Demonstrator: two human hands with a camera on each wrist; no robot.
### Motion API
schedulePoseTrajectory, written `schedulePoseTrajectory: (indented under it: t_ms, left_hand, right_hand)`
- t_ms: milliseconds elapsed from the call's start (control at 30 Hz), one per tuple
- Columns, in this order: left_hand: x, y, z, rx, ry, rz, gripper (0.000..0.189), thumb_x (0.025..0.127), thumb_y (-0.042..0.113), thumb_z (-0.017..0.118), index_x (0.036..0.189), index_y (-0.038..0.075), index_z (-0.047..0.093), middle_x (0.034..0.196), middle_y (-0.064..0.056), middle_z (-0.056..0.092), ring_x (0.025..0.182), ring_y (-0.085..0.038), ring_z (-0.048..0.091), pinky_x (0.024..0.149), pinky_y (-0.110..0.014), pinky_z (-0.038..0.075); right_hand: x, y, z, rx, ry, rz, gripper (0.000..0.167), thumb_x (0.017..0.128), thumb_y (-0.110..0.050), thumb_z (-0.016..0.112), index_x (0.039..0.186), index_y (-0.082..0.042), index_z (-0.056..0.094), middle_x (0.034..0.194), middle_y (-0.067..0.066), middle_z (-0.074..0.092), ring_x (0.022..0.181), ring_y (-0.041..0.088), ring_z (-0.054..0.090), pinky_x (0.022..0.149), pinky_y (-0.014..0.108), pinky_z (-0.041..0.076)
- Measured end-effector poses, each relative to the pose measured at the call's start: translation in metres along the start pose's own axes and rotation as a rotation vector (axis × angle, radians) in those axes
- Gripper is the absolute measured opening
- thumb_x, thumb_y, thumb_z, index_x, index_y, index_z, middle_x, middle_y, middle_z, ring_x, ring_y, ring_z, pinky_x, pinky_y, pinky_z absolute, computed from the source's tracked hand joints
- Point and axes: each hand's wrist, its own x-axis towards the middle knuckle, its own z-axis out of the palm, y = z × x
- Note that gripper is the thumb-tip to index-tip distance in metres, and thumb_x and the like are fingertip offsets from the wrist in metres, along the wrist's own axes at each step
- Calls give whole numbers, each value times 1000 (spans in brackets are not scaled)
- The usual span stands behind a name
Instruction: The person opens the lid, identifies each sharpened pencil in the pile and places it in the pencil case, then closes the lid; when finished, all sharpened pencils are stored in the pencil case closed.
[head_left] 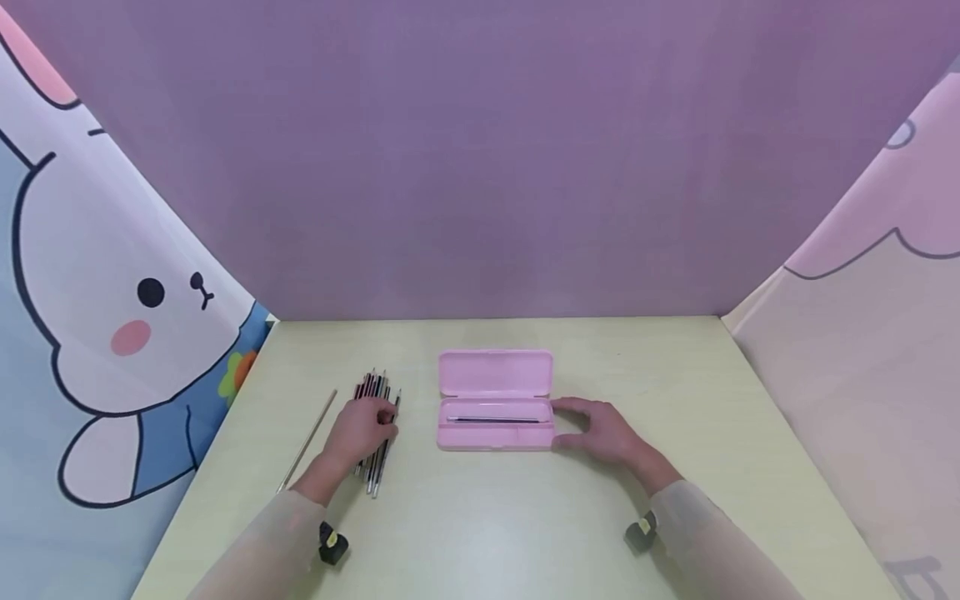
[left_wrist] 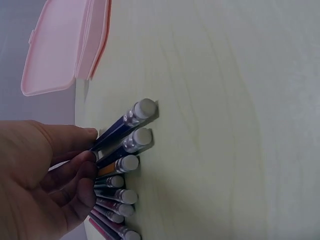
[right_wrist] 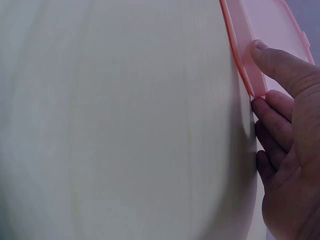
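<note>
A pink pencil case [head_left: 495,437] lies with its lid raised, and a dark pencil [head_left: 495,420] rests inside it. To its left my left hand [head_left: 364,429] is over a row of pencils [head_left: 372,385] on the table. Thumb and fingers pinch a dark blue pencil [left_wrist: 116,131] at the row's right edge, its white eraser end toward the wrist camera. At the case's right end, my right hand [head_left: 602,429] touches it with spread thumb and fingers. In the right wrist view the thumb lies against the case's wall [right_wrist: 254,65].
One light-coloured stick [head_left: 307,440] lies apart, left of the row of pencils. The pale wooden tabletop [head_left: 487,525] meets a purple wall panel [head_left: 495,167] behind. Cartoon-printed sheets flank both sides.
</note>
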Motion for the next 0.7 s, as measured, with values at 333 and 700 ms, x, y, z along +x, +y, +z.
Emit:
schedulePoseTrajectory:
  t_ms: [333, 700]
  left_hand:
    - [2, 7, 1, 33, 5, -58, 27, 83, 5, 73, 110, 3, 75, 85, -1, 68, 70, -15, 60, 63, -31, 52]
    - [1, 6, -6, -78, 117, -131, 28, 81, 2, 68, 108, 2, 77, 92, -11, 76, 71, -18, 66, 59, -31, 56]
  right_hand:
    - [-1, 0, 1, -10, 4, 7, 66, 78, -35, 89, 139, -32, 64, 148, 2, 60, 144, 35, 46, 121, 59, 32]
    - [1, 4, 2, -8, 11, -1, 66, 78, -38, 89, 139, -33, 64, 147, 1, 60, 144, 34, 47, 120, 58, 33]
